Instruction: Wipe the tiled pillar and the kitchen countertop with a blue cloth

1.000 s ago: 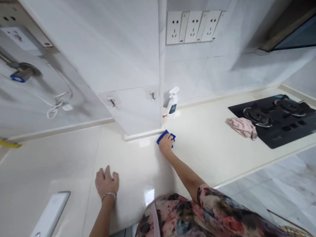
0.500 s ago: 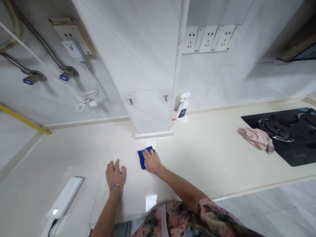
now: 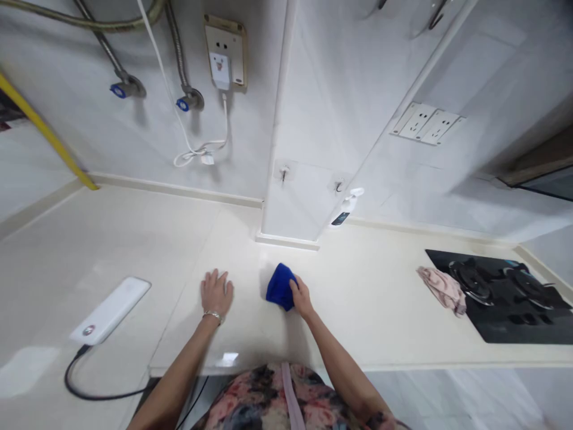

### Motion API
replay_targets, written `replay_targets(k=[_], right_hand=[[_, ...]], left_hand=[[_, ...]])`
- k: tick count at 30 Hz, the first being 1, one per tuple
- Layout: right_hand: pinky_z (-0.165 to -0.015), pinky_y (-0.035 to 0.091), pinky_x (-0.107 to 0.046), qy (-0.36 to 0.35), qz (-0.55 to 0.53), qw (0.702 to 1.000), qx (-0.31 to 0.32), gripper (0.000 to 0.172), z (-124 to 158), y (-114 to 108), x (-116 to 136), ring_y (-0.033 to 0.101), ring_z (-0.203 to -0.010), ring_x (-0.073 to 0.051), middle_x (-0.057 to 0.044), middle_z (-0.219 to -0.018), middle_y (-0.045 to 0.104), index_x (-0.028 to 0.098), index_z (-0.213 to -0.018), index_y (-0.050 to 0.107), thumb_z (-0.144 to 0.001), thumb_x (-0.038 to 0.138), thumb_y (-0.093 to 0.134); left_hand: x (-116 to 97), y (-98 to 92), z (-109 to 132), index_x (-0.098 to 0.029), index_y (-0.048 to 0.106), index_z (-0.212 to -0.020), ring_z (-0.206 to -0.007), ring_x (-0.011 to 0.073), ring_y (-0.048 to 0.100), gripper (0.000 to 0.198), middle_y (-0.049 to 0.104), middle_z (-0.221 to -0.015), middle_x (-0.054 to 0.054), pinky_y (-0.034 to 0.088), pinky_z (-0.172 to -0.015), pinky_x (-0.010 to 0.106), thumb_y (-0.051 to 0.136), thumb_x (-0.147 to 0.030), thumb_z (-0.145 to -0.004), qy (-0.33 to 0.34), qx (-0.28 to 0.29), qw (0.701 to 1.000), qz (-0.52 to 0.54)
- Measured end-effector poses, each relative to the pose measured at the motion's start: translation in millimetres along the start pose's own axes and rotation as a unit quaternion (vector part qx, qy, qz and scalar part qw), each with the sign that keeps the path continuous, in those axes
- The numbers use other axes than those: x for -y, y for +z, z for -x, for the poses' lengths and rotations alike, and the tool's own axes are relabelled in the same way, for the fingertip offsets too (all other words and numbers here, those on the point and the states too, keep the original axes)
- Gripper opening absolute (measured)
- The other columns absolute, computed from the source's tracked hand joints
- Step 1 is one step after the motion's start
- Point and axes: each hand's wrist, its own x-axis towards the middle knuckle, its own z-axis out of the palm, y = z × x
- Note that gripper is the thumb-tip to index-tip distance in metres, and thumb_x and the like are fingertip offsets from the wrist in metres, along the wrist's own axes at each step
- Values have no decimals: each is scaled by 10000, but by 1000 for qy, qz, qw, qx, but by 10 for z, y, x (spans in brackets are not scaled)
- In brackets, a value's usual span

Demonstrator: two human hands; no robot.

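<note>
A blue cloth hangs from my right hand, its fingers closed on the cloth's right edge, over the cream countertop. To the left, my left hand lies palm down on the counter with its fingers spread, holding nothing. A bracelet circles that wrist. The cloth is a little crumpled, and a shadow falls beside and below it.
A white power bank with a black cable lies at the left. A wall pillar stands ahead, a spray bottle partly behind it. A pink cloth rests beside the black stove.
The view has turned toward the left. The blue cloth, flat under my right hand before, is now bunched and gripped at its edge. My left hand stays on the counter.
</note>
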Motion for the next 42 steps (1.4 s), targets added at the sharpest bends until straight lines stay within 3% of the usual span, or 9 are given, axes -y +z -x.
replay_targets(k=[4, 9, 12, 16, 21, 24, 27, 32, 42], right_hand=[[-877, 617, -398, 59, -86, 994, -11, 503, 160, -55, 91, 733, -890, -225, -61, -1006, 786, 206, -1147, 690, -905, 629, 563], [-879, 615, -346, 206, -333, 920, -17, 303, 453, -25, 322, 739, -853, -209, -41, -907, 785, 207, -934, 717, -799, 476, 753], [-894, 615, -382, 233, -351, 907, -5, 364, 556, 26, 461, 745, -925, -247, -89, -944, 789, 175, -948, 740, -848, 521, 691], [-883, 611, -411, 217, -351, 911, -10, 587, 651, 95, 544, 733, -993, -275, -97, -1001, 783, 179, -1088, 735, -818, 697, 671], [-783, 554, -283, 191, -227, 954, -55, 595, 726, 170, 460, 677, -845, -180, 10, -920, 761, 216, -1169, 690, -615, 346, 862], [-672, 503, -243, 189, -211, 957, -56, 421, 755, 212, 430, 613, -725, -147, 41, -766, 700, 205, -1021, 719, -636, 359, 790], [-662, 529, -290, 210, -248, 946, -2, 464, 793, 293, 476, 645, -737, -179, -1, -843, 731, 208, -1033, 728, -733, 562, 727], [-809, 576, -365, 195, -228, 954, 28, 581, 814, 427, 555, 712, -821, -231, -46, -886, 774, 186, -1054, 731, -660, 595, 857], [-849, 524, -339, -21, 22, 992, -120, 431, 699, -131, 1099, 629, -804, -195, -17, -810, 724, 198, -887, 724, -838, 624, 685]], left_hand=[[-400, 157, 243, -156, 547, -1467, -1488, 285, 447, 629, 529, -1555, 158, 299, -1288, 474, 449, -520, -963, 88, 132, 961, 227], [-956, 200, 618, -196, 472, -1528, -1416, 310, 526, 779, 550, -1534, 154, 415, -1210, 475, 558, -660, -908, 71, 273, 835, 472], [-1109, 146, 705, -181, 552, -1456, -1199, 317, 659, 767, 702, -1304, 144, 507, -1090, 471, 604, -678, -874, 54, 265, 841, 468], [-1092, 43, 645, -170, 623, -1375, -700, 252, 680, 694, 748, -853, 68, 564, -791, 423, 535, -668, -900, 52, 256, 912, 317], [-978, -161, 489, -245, 722, -1189, -932, 275, 726, 497, 777, -1111, 88, 541, -904, 387, 509, -606, -922, 187, 219, 932, 222], [-953, -262, 422, -257, 736, -1073, -910, 272, 719, 461, 784, -998, 60, 535, -891, 377, 536, -634, -897, 165, 228, 928, 243], [-980, -310, 384, -232, 732, -995, -876, 258, 703, 518, 763, -896, 49, 537, -870, 367, 573, -704, -852, 54, 226, 905, 356], [-1043, -357, 358, -177, 700, -1007, -822, 251, 690, 646, 737, -880, 61, 566, -730, 358, 743, -738, -691, -136, 277, 788, 532], [-710, -245, 247, -176, 662, -982, -856, 270, 718, 541, 741, -867, 78, 617, -702, 407, 740, -622, -686, -168, 266, 799, 513]])
